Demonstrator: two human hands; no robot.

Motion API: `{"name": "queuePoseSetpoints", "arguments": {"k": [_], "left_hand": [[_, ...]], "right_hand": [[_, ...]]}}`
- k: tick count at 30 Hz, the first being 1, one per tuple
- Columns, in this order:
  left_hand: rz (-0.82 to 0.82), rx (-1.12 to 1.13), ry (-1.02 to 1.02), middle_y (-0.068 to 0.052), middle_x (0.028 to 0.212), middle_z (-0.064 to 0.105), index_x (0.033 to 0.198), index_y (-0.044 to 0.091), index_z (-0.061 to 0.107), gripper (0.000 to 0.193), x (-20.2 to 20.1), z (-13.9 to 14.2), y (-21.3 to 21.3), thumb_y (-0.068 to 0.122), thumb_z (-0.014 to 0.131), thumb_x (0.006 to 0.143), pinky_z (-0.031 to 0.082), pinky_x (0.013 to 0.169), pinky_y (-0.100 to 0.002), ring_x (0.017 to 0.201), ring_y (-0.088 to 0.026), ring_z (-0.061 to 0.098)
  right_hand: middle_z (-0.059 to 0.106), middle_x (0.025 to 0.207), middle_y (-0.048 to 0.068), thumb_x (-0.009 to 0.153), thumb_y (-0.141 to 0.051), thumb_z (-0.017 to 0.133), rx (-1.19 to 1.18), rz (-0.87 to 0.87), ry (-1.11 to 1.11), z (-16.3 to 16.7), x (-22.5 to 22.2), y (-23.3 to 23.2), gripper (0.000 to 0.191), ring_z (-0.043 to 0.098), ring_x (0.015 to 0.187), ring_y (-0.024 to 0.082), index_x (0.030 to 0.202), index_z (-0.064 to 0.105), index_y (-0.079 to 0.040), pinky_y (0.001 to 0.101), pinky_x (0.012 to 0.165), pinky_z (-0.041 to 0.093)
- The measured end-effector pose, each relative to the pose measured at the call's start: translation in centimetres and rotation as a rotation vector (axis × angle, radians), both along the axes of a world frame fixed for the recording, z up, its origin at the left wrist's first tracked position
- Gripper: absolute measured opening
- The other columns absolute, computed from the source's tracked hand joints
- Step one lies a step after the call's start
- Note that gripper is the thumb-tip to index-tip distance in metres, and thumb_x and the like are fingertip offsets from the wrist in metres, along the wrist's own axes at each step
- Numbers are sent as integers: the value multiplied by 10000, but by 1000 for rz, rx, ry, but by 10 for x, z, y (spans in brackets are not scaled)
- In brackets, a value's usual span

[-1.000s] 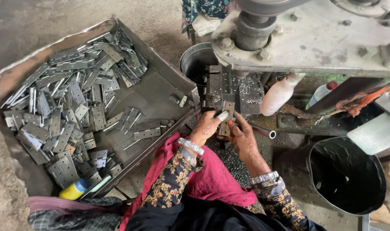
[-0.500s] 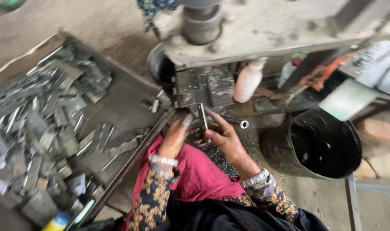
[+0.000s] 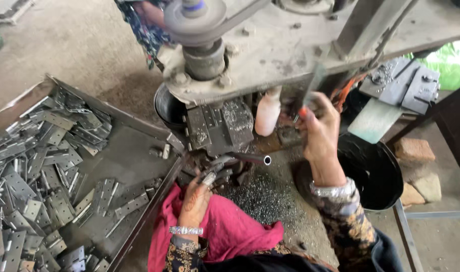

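Two hands: right hand (image 3: 318, 123) grip clamps blurred lever (image 3: 313, 83); left hand (image 3: 194, 201) grip unclear.

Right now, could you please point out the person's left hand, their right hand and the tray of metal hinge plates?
left hand (image 3: 195, 200), head view, on the back of the hand.
right hand (image 3: 319, 127), head view, on the back of the hand.
tray of metal hinge plates (image 3: 134, 151), head view, on a bare patch of its floor.

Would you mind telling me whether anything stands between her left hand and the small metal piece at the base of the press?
Nothing visible does. The left hand already has its fingertips on the small metal piece, just under the dark press block. The right hand is up at a handle, well clear.
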State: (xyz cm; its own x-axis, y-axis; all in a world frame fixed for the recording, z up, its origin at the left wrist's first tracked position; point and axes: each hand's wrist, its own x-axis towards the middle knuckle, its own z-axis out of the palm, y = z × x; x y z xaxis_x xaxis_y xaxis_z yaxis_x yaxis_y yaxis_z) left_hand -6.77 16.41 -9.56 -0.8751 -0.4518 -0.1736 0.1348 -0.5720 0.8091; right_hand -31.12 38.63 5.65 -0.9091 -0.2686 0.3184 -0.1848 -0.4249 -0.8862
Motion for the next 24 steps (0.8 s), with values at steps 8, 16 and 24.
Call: {"name": "queuePoseSetpoints", "arguments": {"k": [8, 16, 24], "left_hand": [[27, -79, -101, -54, 1189, 694, 1330, 10, 653, 451, -6, 3, 2, 213, 723, 934, 505, 879, -324, 1017, -151, 639], [157, -559, -17, -63, 1241, 718, 1397, 56, 626, 461, -28, 59, 44, 333, 589, 1031, 480, 1025, -286, 1115, -135, 668], [91, -504, 79, -95, 1255, 711, 1330, -25, 624, 379, -35, 102, 78, 126, 644, 983, 524, 994, -304, 1123, -167, 668]], "right_hand": [[706, 1150, 95, 976, -198, 695, -106, 225, 33, 10, 5, 1, 405, 737, 937, 133, 1277, 613, 60, 340, 797, 674], [759, 1058, 101, 942, -171, 724, 24, 450, -56, 0, 80, -9, 379, 739, 896, 160, 1241, 673, 55, 336, 769, 636], [682, 890, 19, 998, -233, 679, 348, 492, 2, -54, 130, -13, 309, 606, 801, 69, 1152, 686, 35, 254, 701, 539]]}}
